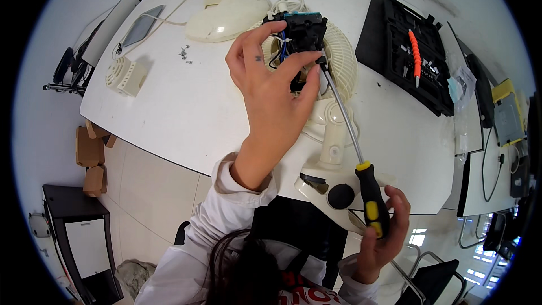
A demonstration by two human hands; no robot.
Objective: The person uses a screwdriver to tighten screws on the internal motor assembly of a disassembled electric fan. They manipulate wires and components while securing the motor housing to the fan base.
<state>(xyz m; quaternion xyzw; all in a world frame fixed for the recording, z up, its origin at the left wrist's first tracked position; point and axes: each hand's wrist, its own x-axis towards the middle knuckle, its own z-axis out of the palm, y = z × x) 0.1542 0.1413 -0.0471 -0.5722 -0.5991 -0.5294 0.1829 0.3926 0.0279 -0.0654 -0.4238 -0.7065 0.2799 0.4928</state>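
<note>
A cream electric fan lies on the white table with its round grille [343, 51] at the far end and its base [307, 187] near me. Over the grille sits a black motor unit [307, 33] with exposed blue and black wires. My left hand [274, 82] grips this unit, one fingertip on its upper left edge, index finger and thumb beside the screwdriver tip. My right hand [387, 231] holds the black-and-yellow handle of a screwdriver [370, 195]. Its long metal shaft slants up to the unit's lower right corner. My left fingers partly hide the wires.
Several small screws [184, 53] lie left of the fan. A cream vented cover [125, 76] and a larger oval cream shell [226, 17] rest nearby. An open black tool case [420, 56] with an orange flexible shaft [415, 53] lies right. Cardboard boxes [90, 149] stand below the table's left side.
</note>
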